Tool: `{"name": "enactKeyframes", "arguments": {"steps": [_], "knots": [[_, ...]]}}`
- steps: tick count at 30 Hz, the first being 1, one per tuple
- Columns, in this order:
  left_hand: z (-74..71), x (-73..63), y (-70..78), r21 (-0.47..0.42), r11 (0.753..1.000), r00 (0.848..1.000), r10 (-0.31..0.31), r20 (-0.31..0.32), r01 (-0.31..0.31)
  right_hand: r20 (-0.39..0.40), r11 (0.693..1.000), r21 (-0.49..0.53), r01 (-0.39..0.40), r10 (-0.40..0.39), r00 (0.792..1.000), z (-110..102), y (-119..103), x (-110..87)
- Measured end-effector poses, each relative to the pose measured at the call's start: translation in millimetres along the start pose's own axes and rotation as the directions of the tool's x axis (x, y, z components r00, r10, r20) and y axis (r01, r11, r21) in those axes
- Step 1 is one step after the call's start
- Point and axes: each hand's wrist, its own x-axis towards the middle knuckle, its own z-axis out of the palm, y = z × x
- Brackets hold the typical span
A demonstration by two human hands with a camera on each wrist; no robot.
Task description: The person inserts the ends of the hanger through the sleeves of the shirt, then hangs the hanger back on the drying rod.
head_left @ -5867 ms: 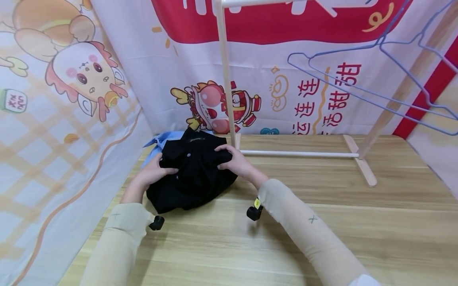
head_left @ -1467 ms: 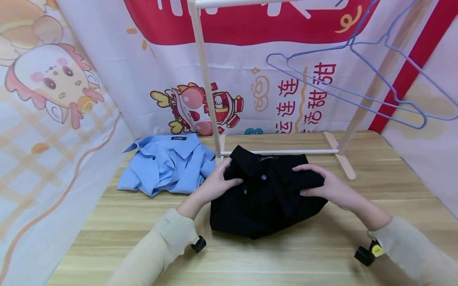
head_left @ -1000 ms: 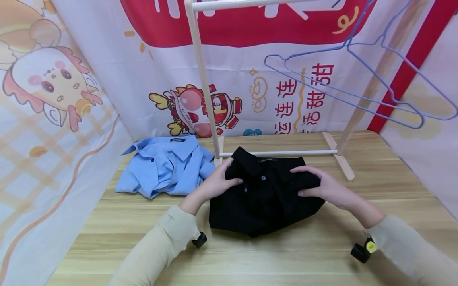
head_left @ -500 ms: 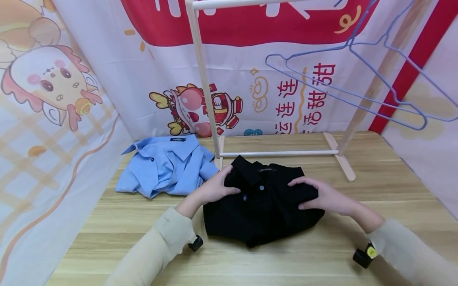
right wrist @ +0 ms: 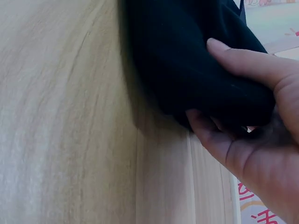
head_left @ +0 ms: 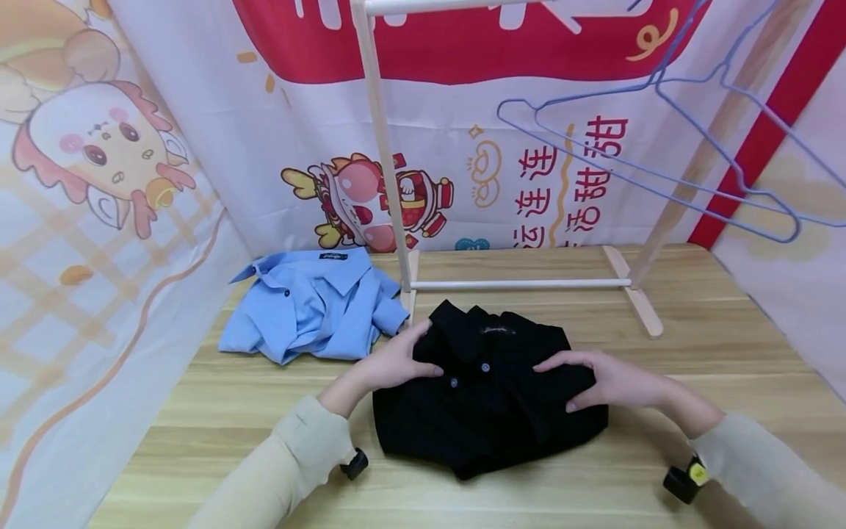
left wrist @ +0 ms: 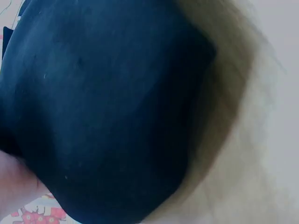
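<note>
A black shirt lies bunched on the wooden table in the head view, its collar and two buttons facing up. At its left side my left hand grips the cloth, thumb on top. My right hand holds the right side; in the right wrist view that hand has its thumb above a fold and its fingers beneath. Black cloth fills most of the left wrist view and hides the left fingers. A folded blue shirt rests to the left, behind my left wrist.
Behind the black shirt stands a clothes rack with a wooden post and a low white bar. Blue wire hangers hang at its right side. Printed cloth encloses the table at back and sides.
Both hands have carried the black shirt rightward from the blue shirt, which was mostly covered earlier. Over the last second the black shirt has come slightly nearer to me.
</note>
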Motion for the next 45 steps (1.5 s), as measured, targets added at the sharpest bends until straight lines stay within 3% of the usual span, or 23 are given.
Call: {"name": "enactKeyframes", "arguments": {"steps": [9, 18, 26, 29, 35, 40, 45], "knots": [[-9.7, -1.3, 0.6, -0.017, 0.998, 0.997, -0.063, 0.042, 0.064, 0.041, 1.000, 0.000, -0.017, 0.017, 0.999, -2, -2, -1.4], [-22.2, -7.8, -2.5, 0.017, 0.999, 0.998, -0.038, 0.053, 0.037, 0.112, 0.994, 0.007, -0.106, 0.105, 0.988, -17, -9, -8.5], [-39.2, -11.3, -1.0, -0.016, 1.000, 1.000, -0.012, -0.022, 0.012, 0.154, 0.983, 0.141, -0.116, 0.094, 0.984, -41, -15, -12.3], [-43.7, -9.7, -0.5, -0.072, 0.997, 0.998, -0.014, -0.060, 0.010, 0.137, 0.983, 0.154, -0.101, 0.080, 0.987, -49, -16, -11.5], [-45.1, -3.2, 7.6, -0.168, 0.985, 0.992, 0.018, -0.124, -0.039, 0.043, 0.994, 0.084, -0.071, 0.067, 0.997, -56, -22, -8.8], [-41.7, 3.1, 16.1, -0.167, 0.983, 0.986, 0.046, -0.160, -0.073, -0.046, 0.998, -0.015, -0.065, 0.064, 0.997, -58, -29, -4.4], [-36.7, 13.5, 23.2, -0.128, 0.986, 0.987, 0.088, -0.135, -0.106, -0.093, 0.996, -0.055, -0.074, 0.069, 0.993, -56, -36, 2.7]]}}
